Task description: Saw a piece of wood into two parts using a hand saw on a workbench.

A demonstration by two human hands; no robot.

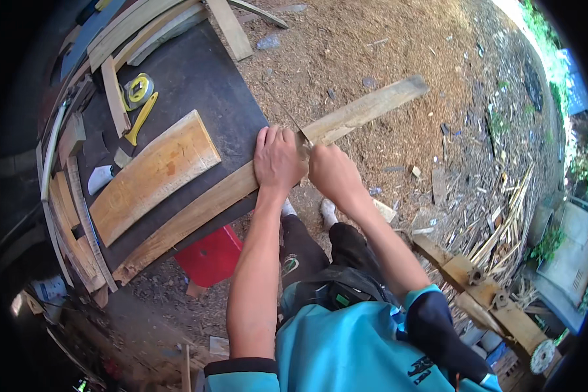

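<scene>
A long wooden plank (pixel 196 215) lies across the corner of a dark tabletop (pixel 209 81), its far right end jutting out past the edge. My left hand (pixel 279 162) grips the plank near the table's edge, fingers curled over its far side. Close beside it, my right hand (pixel 336 173) is closed around a handsaw, whose handle the fingers hide. The thin saw blade (pixel 295 121) shows nearly edge-on, slanting up and left across the plank between my hands. A wider board (pixel 157 175) rests on the tabletop left of the plank.
On the tabletop sit a tape measure (pixel 138 91), a slim yellow tool (pixel 142 119) and several wood strips (pixel 114 98). Below it is a red plastic stool (pixel 209 257). Sawdust (pixel 372 59) covers the ground; at right stand a wooden beam with a toothed disc (pixel 542 357) and scrap sticks (pixel 503 222).
</scene>
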